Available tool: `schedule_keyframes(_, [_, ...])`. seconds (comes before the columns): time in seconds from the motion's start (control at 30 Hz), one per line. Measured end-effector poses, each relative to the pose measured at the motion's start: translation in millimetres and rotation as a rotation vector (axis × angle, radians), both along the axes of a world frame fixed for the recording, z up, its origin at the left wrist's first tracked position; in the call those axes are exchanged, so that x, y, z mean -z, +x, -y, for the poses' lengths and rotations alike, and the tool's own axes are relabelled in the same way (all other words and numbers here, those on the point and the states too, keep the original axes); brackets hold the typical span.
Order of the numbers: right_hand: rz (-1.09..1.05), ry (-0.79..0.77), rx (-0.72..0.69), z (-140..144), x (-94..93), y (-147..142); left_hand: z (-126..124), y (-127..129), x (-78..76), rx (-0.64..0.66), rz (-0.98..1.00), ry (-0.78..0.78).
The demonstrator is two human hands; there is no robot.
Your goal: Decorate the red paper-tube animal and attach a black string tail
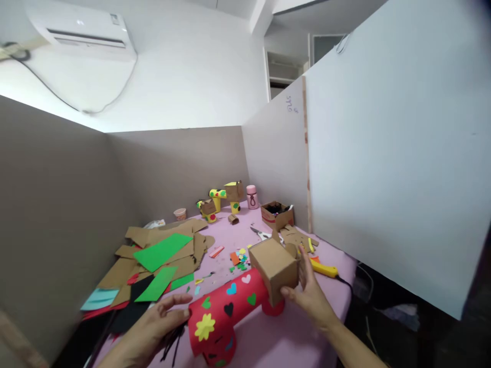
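Observation:
A red paper-covered tube figure (238, 301) stands on the pink tabletop on red tube legs. Heart cutouts and a yellow flower (205, 327) decorate it. At its right end is a cardboard box (274, 263) with small upright flaps. My right hand (309, 296) grips this box from the right, thumb low on its front and fingers behind. My left hand (163, 319) curls against the tube's left end, fingertips on its rim, with black strings (173, 340) hanging below the hand.
Cardboard sheets (199, 250) and green paper (164, 250) pile up on the left. Paper scraps (240, 259), scissors (261, 234) and a yellow glue gun (324, 268) with a cord lie beyond. Farther back are yellow figures (217, 202), a pink bottle (252, 198) and a small carton (276, 217). Partitions surround the table.

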State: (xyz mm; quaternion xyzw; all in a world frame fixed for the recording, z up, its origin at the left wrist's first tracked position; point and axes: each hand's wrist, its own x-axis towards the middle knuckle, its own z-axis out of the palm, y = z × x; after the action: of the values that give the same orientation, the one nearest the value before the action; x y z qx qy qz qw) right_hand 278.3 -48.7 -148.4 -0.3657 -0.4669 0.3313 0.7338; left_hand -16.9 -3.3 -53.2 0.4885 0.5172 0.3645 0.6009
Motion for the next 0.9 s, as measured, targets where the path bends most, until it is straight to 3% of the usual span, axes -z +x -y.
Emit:
schedule_keyframes(0.2, [-0.003, 0.01, 0.353, 9.9, -10.5, -38.0, 14.6, 1.9, -1.5, -0.062, -0.084, 0.063])
schedule_keyframes(0.33, [0.027, -0.074, 0.438, 9.2, -12.8, -45.7, 24.2, 5.5, -3.3, -0.047, -0.083, 0.089])
schedule_keyframes(0.43, [0.073, -0.112, 0.41, 6.8, -15.1, -40.2, 33.5, 10.8, -2.8, -0.068, -0.001, 0.1])
schedule_keyframes(0.63, [0.14, 0.07, 0.25, -21.9, -45.1, -16.7, 44.3, 24.9, 12.5, -0.152, 0.203, 0.179])
schedule_keyframes(0.9, [0.108, 0.088, -0.013, -133.8, -87.7, 3.8, 27.7, 49.5, 26.4, -0.183, 0.343, 0.289])
